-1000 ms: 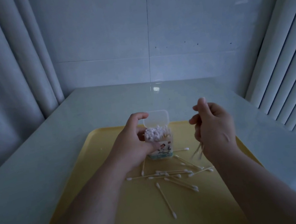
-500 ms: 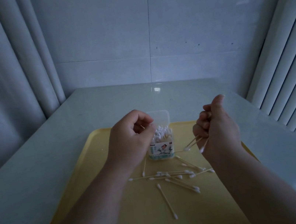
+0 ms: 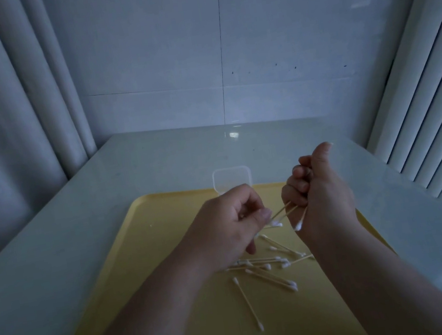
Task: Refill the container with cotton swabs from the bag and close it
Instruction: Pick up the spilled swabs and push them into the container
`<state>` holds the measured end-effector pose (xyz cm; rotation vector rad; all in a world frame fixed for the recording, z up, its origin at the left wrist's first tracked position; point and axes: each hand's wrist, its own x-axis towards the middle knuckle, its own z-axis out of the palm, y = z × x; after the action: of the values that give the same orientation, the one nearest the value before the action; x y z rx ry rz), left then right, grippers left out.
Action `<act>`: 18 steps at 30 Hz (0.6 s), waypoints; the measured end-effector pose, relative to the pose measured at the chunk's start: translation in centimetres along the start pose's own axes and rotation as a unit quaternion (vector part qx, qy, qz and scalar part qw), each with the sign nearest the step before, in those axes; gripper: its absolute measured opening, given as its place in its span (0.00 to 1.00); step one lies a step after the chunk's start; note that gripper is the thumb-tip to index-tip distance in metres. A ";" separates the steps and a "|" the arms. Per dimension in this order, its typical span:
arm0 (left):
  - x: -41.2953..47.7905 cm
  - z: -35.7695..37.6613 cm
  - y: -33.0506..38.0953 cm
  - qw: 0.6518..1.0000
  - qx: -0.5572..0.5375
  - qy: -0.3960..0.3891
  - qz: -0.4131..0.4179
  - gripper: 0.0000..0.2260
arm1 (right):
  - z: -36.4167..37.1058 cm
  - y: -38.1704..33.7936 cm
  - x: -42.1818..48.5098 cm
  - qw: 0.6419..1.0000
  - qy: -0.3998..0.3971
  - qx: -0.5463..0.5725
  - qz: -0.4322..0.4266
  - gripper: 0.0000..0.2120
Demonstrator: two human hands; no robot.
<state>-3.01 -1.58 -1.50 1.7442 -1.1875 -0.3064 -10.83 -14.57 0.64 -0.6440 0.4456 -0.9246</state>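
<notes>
My right hand (image 3: 320, 198) is curled around a small bunch of cotton swabs (image 3: 299, 220) whose white tips stick out to the lower left. My left hand (image 3: 228, 224) pinches the near end of one of those swabs between thumb and finger. Behind my left hand stands the swab container; only its clear open lid (image 3: 232, 180) shows, the body is hidden. Several loose swabs (image 3: 264, 267) lie scattered on the yellow tray (image 3: 171, 262) below both hands. No bag is in view.
The tray lies on a pale glossy table (image 3: 101, 186) that runs to a tiled wall at the back. Curtains hang at the left, and a ribbed white radiator or blind (image 3: 435, 104) stands at the right.
My left hand has left the container and moved right to the swabs held by my right hand, covering the container body. My right hand stays raised with its bunch.
</notes>
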 end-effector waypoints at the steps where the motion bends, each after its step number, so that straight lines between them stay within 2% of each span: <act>1: 0.0 0.1 0.1 1.000 -0.006 -0.013 -0.005 0.06 | 0.0 0.0 0.0 1.000 0.001 -0.003 -0.001 0.18; 5: 0.0 0.2 0.1 0.997 -0.055 -0.050 -0.005 0.05 | 0.2 0.0 -0.4 0.999 0.011 -0.036 -0.025 0.18; 9: -0.1 0.3 0.2 0.995 -0.075 -0.068 0.014 0.12 | 0.4 0.3 -1.0 0.993 0.023 -0.088 -0.081 0.18; 13: -0.2 0.7 0.2 0.998 -0.033 -0.054 0.015 0.11 | 0.6 0.5 -1.2 0.989 0.037 -0.104 -0.102 0.18; 18: -0.3 0.9 0.0 0.998 -0.054 -0.030 -0.002 0.09 | 0.4 0.7 -1.1 0.992 0.017 -0.091 -0.088 0.17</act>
<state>-3.71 -1.87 -1.98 1.6538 -1.1886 -0.4217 -10.77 -13.18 0.59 -0.8455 0.5148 -1.0715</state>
